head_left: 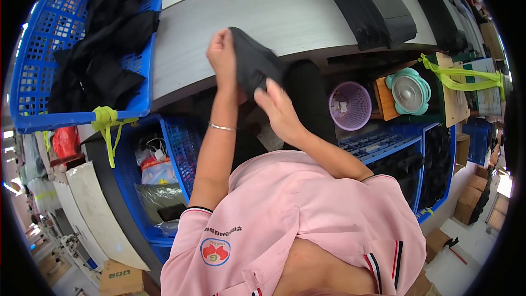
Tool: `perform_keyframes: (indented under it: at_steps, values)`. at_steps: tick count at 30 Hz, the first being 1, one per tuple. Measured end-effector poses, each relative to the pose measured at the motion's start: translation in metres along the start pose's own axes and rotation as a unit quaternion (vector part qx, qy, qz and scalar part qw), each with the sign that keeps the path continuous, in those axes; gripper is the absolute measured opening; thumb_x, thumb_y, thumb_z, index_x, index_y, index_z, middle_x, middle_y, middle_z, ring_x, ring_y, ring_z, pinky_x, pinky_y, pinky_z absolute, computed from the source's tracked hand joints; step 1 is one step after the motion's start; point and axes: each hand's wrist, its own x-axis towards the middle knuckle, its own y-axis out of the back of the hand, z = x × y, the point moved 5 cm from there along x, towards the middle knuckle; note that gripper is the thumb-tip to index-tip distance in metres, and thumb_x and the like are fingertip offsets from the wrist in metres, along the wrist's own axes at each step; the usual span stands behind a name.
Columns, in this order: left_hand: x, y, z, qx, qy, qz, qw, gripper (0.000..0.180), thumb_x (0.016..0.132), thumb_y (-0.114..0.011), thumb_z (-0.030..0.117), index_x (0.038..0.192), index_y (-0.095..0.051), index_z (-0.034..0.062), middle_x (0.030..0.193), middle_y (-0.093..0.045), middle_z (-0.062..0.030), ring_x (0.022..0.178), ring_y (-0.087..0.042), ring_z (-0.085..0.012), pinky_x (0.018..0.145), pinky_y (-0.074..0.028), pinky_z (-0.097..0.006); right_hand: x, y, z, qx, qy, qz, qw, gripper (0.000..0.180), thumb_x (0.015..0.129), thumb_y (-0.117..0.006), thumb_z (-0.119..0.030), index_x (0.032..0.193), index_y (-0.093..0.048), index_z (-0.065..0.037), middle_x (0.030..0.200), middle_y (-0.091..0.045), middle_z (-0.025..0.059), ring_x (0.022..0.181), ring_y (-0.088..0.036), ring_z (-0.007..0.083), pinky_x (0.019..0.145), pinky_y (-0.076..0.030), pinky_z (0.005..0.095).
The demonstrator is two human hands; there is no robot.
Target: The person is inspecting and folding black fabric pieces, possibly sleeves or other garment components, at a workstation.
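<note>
Had one black cloth piece (pixel 247 55) on the go, up by the near edge of the table (pixel 246 13), pinched by the left hand (pixel 221 55); couldn't tell the grip of the right hand (pixel 280 112), too blurry. Looked mid-job. Couldn't count the black heap (pixel 104 68) in the top-left blue basket (pixel 82 120), nor say whether done or waiting.

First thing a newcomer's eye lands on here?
Probably the pink shirt filling the bottom centre, then the black cloth above it, gripped by the left hand, the right hand at its lower side. After that, the blue basket at upper left and the purple basket right of centre.
</note>
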Motion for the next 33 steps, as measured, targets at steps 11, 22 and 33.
perform_keyframes:
  at_steps: [11,22,33]
  values:
    - [-0.031,0.013,0.029,-0.065,-0.019,-0.081,0.994,0.022,0.103,-0.060,0.019,0.098,-0.068,-0.0004,0.084,-0.057,0.0080,0.077,-0.046,-0.0011,0.067,-0.040,-0.019,-0.014,0.060,-0.027,-0.116,0.293,0.257,0.914,0.052,0.095,-0.068,-0.021,0.135,-0.045,0.002,0.138,-0.051,0.0173,0.121,-0.056,0.0263,0.103,-0.043,0.0365]
    - [-0.071,0.015,0.024,-0.172,0.167,-0.170,0.956,0.022,0.099,-0.066,0.022,0.099,-0.070,0.0010,0.089,-0.068,0.0015,0.081,-0.061,-0.0060,0.075,-0.052,-0.022,-0.003,0.043,-0.080,-0.235,0.381,0.297,0.844,0.010,0.087,-0.072,-0.004,0.096,-0.068,-0.003,0.083,-0.068,0.0122,0.072,-0.067,0.0254,0.064,-0.052,0.0322]
    - [-0.153,0.019,-0.022,-0.402,0.437,-0.352,0.724,0.038,0.099,-0.062,0.016,0.130,-0.058,-0.0038,0.124,-0.065,-0.0079,0.109,-0.064,-0.0161,0.097,-0.053,-0.030,0.025,0.029,-0.056,-0.218,0.296,0.078,0.927,0.010,0.090,-0.070,-0.005,0.084,-0.066,0.002,0.070,-0.060,0.0100,0.061,-0.057,0.0134,0.059,-0.047,0.0278]
